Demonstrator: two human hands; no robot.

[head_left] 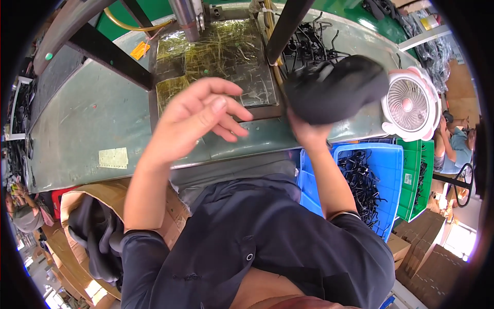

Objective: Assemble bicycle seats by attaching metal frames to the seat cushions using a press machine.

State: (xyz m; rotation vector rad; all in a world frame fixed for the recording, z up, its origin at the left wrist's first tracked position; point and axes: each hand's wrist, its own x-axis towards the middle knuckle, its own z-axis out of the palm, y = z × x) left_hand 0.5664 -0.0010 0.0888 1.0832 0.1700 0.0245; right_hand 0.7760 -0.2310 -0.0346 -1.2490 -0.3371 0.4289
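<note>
A black bicycle saddle, blurred by motion, is held up over the right part of the bench. My right hand grips it from below, and the saddle hides most of the fingers. My left hand hovers over the near part of a tape-covered plate, its fingers spread and nothing in them. Above the plate's far edge, a metal press rod points down. Bent black metal rails lie heaped on the bench behind the saddle.
A pink and white fan stands at the bench's right. Blue and green bins of black metal parts sit below it. At my left is a carton of black saddles. Dark frame posts flank the plate. Other people work farther off.
</note>
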